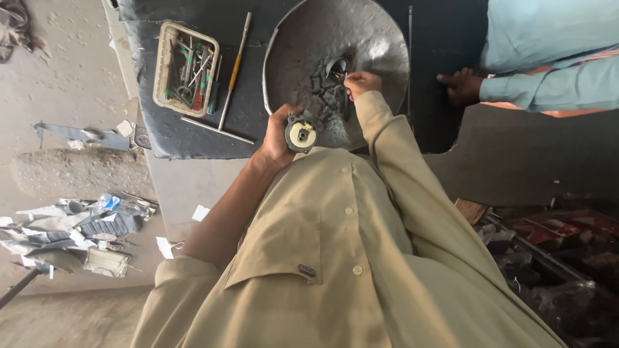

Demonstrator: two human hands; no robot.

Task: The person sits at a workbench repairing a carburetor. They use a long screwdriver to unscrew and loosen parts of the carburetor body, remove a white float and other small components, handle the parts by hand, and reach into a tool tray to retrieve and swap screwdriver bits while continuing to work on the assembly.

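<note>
Gripping a small round mechanical part with a cream-coloured face and dark rim, the person's left hand wraps its fingers closed around the part's side and holds it just above the near edge of a large dented metal dish. Across the dish, the right hand reaches in from a tan sleeve, its fingertips drawn together in a pinch on a small metal piece lying among dark bits near the dish's centre; what exactly that piece is cannot be told from this view. The dish rests on a dark work surface. To the left of it sits a pale rectangular tray crowded with hand tools with green and red handles, and just beside the tray lies a long slim tool with an orange grip, with a plain metal rod lying at an angle below it. A co-worker in a light blue sleeve rests a hand on the dark surface at the right, well apart from the dish. Scraps of paper and crumpled litter lie on the concrete floor to the left
</note>
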